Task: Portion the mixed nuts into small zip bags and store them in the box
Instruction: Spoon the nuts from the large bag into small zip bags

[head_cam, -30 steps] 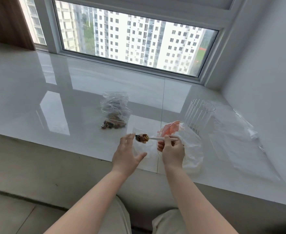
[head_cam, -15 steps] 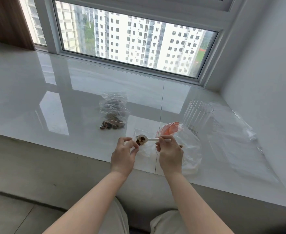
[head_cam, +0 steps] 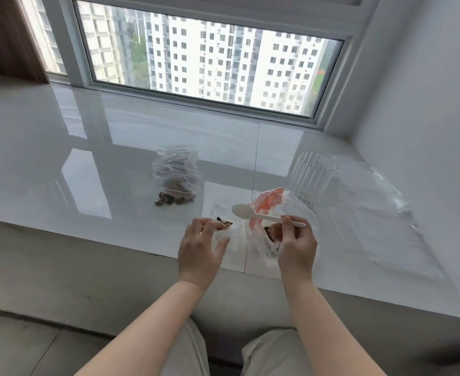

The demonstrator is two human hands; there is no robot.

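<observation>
My left hand (head_cam: 200, 246) pinches the mouth of a small clear zip bag (head_cam: 227, 232) lying near the sill's front edge; a few dark nuts (head_cam: 224, 222) show inside it by my fingertips. My right hand (head_cam: 295, 246) holds a white plastic spoon (head_cam: 261, 214) by its handle, bowl empty and pointing left, above the zip bag. Behind that hand is a larger clear bag with a red-orange patch (head_cam: 269, 203), with mixed nuts visible inside it. A clear ribbed plastic box (head_cam: 311, 176) stands to the right behind it.
A filled, crumpled clear bag of nuts (head_cam: 176, 179) lies further back on the glossy white window sill (head_cam: 87, 164). Flat clear plastic sheeting (head_cam: 380, 202) lies at the right by the white wall. A window runs along the back; my knees are below the sill's edge.
The spoon carried nuts a second ago and tipped them into the small zip bag; it is now empty and lifted slightly. My left hand closed from open onto the bag's mouth.
</observation>
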